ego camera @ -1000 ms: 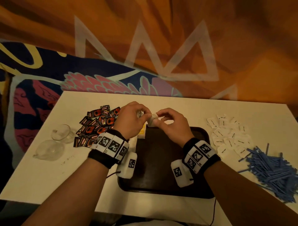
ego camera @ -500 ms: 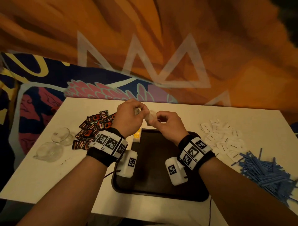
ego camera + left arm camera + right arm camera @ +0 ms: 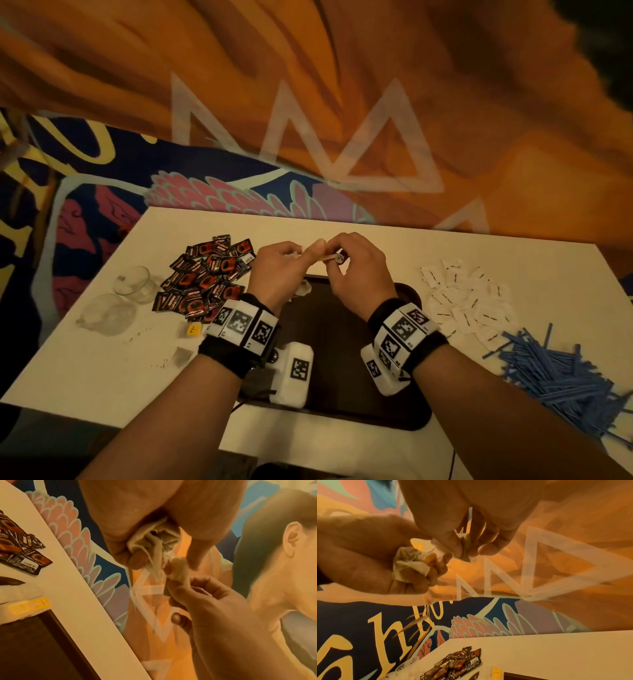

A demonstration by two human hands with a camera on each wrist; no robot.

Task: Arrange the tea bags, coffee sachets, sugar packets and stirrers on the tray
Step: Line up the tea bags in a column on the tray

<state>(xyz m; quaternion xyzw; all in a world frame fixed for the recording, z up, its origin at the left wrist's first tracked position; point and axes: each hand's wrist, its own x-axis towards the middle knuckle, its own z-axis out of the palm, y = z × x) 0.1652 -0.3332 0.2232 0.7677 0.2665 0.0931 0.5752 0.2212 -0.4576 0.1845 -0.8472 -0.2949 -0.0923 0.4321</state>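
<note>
Both hands hover over the far edge of the dark tray [image 3: 342,346]. My left hand [image 3: 294,253] grips a crumpled bunch of tea bags [image 3: 154,540], which also shows in the right wrist view [image 3: 409,563]. Touching that bunch, my right hand [image 3: 337,258] pinches a single tea bag [image 3: 464,543] between thumb and fingers. Another tea bag [image 3: 303,287] lies at the tray's far left corner. Coffee sachets [image 3: 209,274] are heaped left of the tray, sugar packets [image 3: 469,301] lie to its right, and blue stirrers [image 3: 561,373] are piled at the near right.
Two glass cups [image 3: 133,284] stand at the table's left side. A yellow tea tag [image 3: 194,329] and a loose tea bag [image 3: 181,356] lie on the table [image 3: 102,370] left of my left wrist. A painted wall rises behind the table.
The hands have stayed together above the tray's far edge. The right hand's pinch has shifted to a single tea bag drawn slightly clear of the bunch. The head view has shifted.
</note>
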